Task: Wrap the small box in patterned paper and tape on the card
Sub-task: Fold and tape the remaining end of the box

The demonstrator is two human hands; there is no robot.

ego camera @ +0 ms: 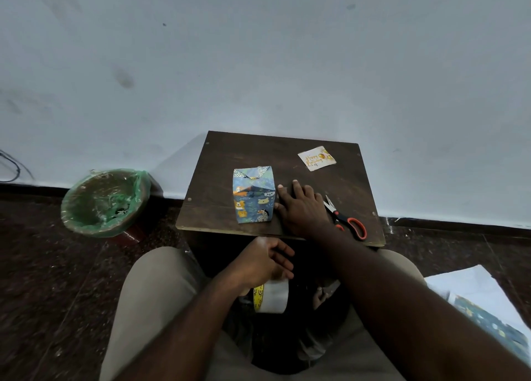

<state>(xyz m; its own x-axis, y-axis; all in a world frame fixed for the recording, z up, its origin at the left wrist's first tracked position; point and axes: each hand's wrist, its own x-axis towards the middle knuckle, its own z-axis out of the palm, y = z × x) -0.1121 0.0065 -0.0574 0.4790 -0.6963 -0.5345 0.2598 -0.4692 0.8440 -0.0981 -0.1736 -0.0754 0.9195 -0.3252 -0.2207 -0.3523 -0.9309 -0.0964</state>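
1. Left grip (261, 262): fingers curled round tape (271, 296), held over the lap, below the worktop (218, 162) edge.
2. Right grip (301, 208): fingers straight, palm down on worktop, just right of box (253, 196).
3. Box: wrapped in animal-print paper, upright, mid-worktop.
4. Card (317, 158): far right, well apart from box.
5. Scissors (344, 218): just right of right grip.
6. Bin (106, 202): floor, left.

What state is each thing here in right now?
Box: wrapped in patterned paper, standing on the table.
Birthday card: loose, flat on the table, not taped.
Tape roll: gripped by left hand.
Right hand: flat on table beside box.
Scissors: lying on table.
Bin: lined with green bag, on floor.
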